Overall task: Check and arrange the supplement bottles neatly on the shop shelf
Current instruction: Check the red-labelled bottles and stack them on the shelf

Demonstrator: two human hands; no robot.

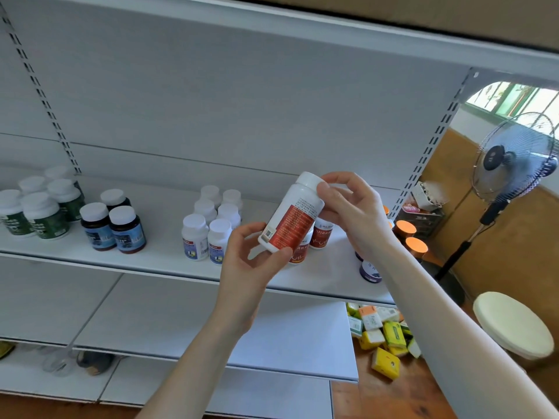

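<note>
Bottle [292,219] sits tilted between my 2 hands, left hand [251,261] pinching its base, right hand [348,213] gripping the cap [309,180], above the shelf [157,255]. I should turn it slowly, read the label [295,228], then stand it beside the red bottles [323,237] behind.

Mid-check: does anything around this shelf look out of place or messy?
Yes: lower right, beside the shelf, small yellow and green boxes lie tumbled in a heap on the floor. The red-labelled bottle is tilted only because the left hand and right hand hold it.
</note>
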